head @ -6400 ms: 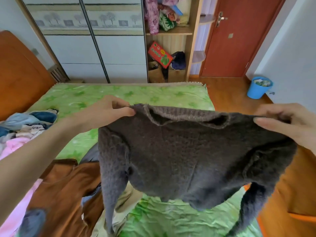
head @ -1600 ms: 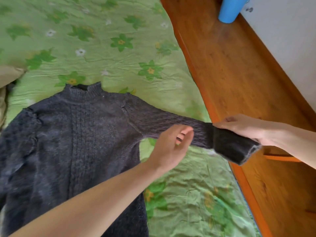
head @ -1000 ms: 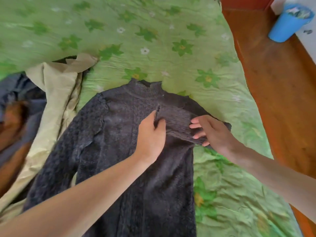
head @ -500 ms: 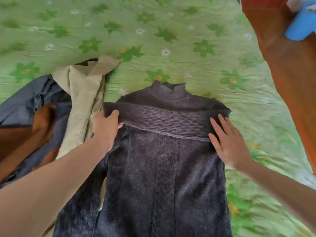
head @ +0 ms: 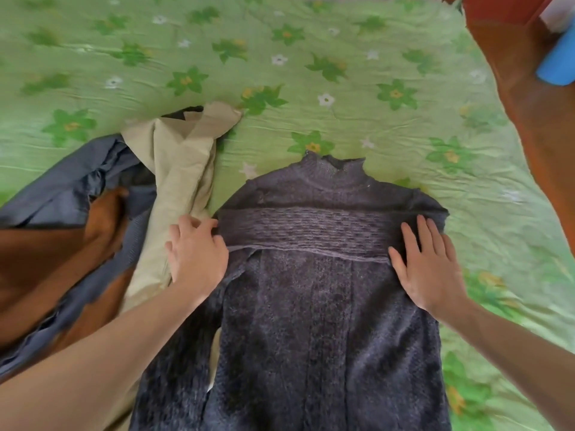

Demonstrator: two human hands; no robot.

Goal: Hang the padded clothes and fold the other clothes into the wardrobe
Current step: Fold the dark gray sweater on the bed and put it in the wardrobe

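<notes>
A dark grey knitted sweater [head: 314,321] lies flat on the green flowered bedsheet [head: 311,73], collar pointing away from me. One sleeve [head: 305,231] is folded straight across the chest. My left hand [head: 196,253] rests at the sleeve's cuff end on the sweater's left side, fingers loosely spread and touching the knit. My right hand [head: 429,262] lies flat with straight fingers on the fold at the right shoulder. The other sleeve hangs down the left side, partly under my left forearm.
A beige garment [head: 180,169], a blue-grey garment [head: 71,188] and a brown one [head: 40,262] are heaped on the bed left of the sweater. The wooden floor [head: 541,126] runs along the bed's right edge, with a blue bin [head: 560,63] at the top right.
The sweater went from held up in the air to flat on the bed. The right sleeve was folded across the chest. My left hand has let go of the cuff and now rests beside it.
</notes>
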